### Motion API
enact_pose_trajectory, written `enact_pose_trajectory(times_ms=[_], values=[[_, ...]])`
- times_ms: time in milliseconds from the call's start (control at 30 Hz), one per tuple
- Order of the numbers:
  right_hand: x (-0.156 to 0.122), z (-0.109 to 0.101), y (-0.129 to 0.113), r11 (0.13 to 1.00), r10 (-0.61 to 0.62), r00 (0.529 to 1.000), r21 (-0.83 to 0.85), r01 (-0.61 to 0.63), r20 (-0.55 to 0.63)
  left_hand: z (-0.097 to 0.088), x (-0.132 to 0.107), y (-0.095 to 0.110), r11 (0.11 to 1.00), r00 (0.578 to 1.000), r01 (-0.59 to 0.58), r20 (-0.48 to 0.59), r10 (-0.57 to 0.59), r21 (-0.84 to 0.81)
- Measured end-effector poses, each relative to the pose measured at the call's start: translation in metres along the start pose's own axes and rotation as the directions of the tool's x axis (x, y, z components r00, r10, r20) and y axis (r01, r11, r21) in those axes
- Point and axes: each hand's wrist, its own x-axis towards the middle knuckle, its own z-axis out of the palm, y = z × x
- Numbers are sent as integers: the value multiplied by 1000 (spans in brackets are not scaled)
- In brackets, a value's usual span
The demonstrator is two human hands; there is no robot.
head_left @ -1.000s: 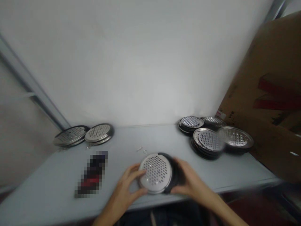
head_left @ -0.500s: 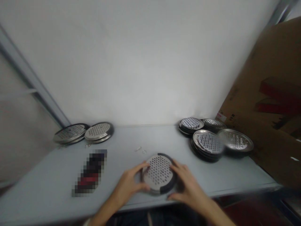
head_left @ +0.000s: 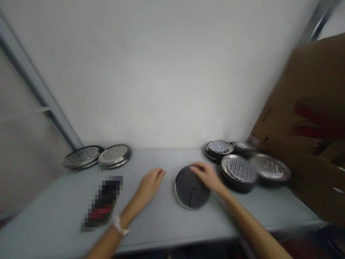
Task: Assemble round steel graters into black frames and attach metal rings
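My right hand (head_left: 205,174) grips the upper right edge of a round disc (head_left: 190,190), thumb and fingers closed on its rim. The disc shows a plain dark grey face with a thin bright edge and a narrow tab-like shape low on it. To its left, my left hand (head_left: 153,181) is closed in a pinch above the table. Whatever its fingertips hold is too small or hidden to name. Beside those fingertips lies a tiny pale ring (head_left: 165,178).
Perforated metal discs with dark rims are stacked at the right (head_left: 238,169) and back left (head_left: 113,154) of the grey table (head_left: 151,226). A pixelated dark and red item (head_left: 102,203) lies at the left. A large cardboard box (head_left: 304,154) stands on the right.
The disc has been turned from its perforated face to its dark face and sits slightly further right and up. My left hand has let go of it and moved up to the small pieces.
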Motion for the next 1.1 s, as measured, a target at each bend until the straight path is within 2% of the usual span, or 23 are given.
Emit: enact_pose_trajectory(times_ms=[100, 233, 300, 467, 600, 733, 833, 933, 1100], values=[[22, 14, 14, 999, -46, 987, -17, 49, 152, -4, 17, -22, 993, 999, 43, -34, -40, 112], [38, 35, 22, 988, -125, 954, -57, 146, 273, -2, 22, -35, 982, 998, 60, 24, -65, 179], [40, 41, 24, 977, -151, 952, -104, 184, 266, -3, 20, -38, 981, 996, 68, 49, -78, 181], [32, 41, 23, 943, -203, 968, -235, 234, 151, -14, 18, -43, 990, 992, 93, 77, -101, 107], [28, 47, 13, 913, -279, 946, -260, 314, 164, -17, 27, -26, 998, 997, 60, 55, -59, -29], [30, 58, 5, 894, -339, 916, -231, 385, 216, -7, 38, 11, 980, 999, -34, 4, 35, -196], [30, 60, 7, 902, -349, 913, -190, 388, 209, 1, 41, 30, 956, 997, -65, -57, 51, -286], [27, 56, 12, 928, -334, 929, -119, 354, 161, 6, 41, 34, 923, 997, -68, -56, 50, -379], [22, 52, 9, 972, -224, 973, 82, 219, 57, 6, 41, 25, 852, 998, -28, 37, 56, -522]])
